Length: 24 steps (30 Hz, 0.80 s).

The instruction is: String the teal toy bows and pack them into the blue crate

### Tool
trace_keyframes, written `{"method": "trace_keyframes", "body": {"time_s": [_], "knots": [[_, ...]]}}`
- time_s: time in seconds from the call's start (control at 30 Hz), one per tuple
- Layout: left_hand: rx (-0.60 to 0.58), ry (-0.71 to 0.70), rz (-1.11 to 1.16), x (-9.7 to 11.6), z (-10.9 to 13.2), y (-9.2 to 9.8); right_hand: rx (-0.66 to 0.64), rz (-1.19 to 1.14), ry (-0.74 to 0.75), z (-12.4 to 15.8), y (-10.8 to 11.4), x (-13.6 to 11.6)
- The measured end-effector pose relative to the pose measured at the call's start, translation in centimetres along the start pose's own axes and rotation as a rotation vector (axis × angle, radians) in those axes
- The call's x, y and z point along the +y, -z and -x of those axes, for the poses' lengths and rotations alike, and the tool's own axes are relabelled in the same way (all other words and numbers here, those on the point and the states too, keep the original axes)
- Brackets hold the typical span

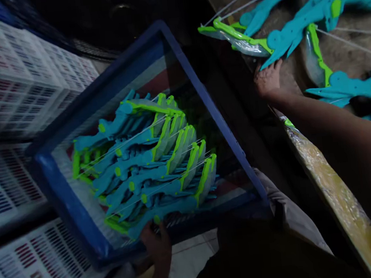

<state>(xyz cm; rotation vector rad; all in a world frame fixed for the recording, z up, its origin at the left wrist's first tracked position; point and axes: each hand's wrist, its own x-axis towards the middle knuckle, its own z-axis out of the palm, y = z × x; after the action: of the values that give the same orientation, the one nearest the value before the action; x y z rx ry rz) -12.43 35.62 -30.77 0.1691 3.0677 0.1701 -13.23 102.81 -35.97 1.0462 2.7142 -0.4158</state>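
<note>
Several toy bows (149,173) in turquoise and bright green plastic, with white strings, lie in rows inside a blue crate (200,89). At the crate's near side, my left hand (156,242) has its fingers curled against the nearest toy bow (175,206). Shadow hides part of that hold. On the brown work surface at upper right, my right hand (268,78) lies with its fingers stretched out, close beneath the pointed end of another toy bow (289,39). Whether the fingertips touch that bow is hard to see.
White slatted baskets (19,80) are stacked along the left. More turquoise bow parts (361,89) lie on the work surface (353,44) at right, whose edge has shiny tape (330,177). A dark round object (95,21) stands behind the crate. Pale floor tiles (193,260) show below.
</note>
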Motion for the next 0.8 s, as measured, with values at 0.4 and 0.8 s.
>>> {"method": "trace_keyframes", "body": {"time_s": [0.4, 0.8], "knots": [[-0.505, -1.089, 0.049, 27.0, -13.9, 2.9, 0.091, -0.220, -0.127, -1.6, -1.6, 0.3], [-1.390, -1.120, -0.371, 34.2, -19.4, -1.0, 0.106, 0.059, -0.026, -2.5, -1.5, -0.1]]}}
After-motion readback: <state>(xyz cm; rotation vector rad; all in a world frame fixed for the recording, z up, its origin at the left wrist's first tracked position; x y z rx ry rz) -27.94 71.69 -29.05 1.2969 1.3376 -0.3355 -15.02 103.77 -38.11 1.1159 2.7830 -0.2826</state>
